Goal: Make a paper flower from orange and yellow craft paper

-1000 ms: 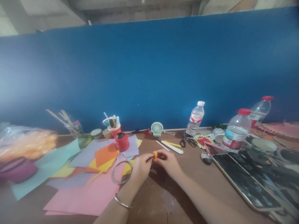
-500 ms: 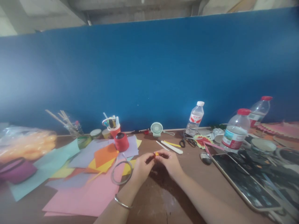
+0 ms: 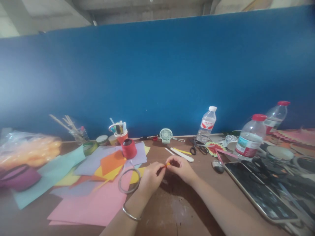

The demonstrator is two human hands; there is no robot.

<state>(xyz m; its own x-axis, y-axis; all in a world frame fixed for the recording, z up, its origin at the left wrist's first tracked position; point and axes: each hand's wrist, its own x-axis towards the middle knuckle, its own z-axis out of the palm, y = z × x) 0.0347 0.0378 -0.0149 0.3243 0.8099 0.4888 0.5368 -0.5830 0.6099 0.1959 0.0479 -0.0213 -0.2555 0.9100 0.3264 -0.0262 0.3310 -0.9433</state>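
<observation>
A small orange-yellow piece [image 3: 168, 164], too small to make out fully, is pinched between the fingertips of both hands, above the brown table [image 3: 169, 209]. My left hand [image 3: 152, 178] is closed on its left end, thumb and forefinger together; a silver bangle circles that wrist. My right hand [image 3: 182, 169] holds the other side with curled fingers. Left of my left hand lies a grey ring-shaped roll [image 3: 120, 185] on sheets of coloured paper [image 3: 91, 206]. Beyond my hands are a white-handled tool [image 3: 182, 155] and a yellow strip [image 3: 182, 151].
A red tape roll [image 3: 129, 150] and a cup of tools [image 3: 121, 138] stand at the back left. A small fan [image 3: 166, 135] faces me from the back. Rightward are black-handled scissors [image 3: 203, 149], water bottles [image 3: 206, 124], a computer mouse [image 3: 218, 166] and a phone [image 3: 261, 190].
My hands have drawn slightly apart, and more of the orange-yellow piece shows between the fingertips. The whole view has shifted a little.
</observation>
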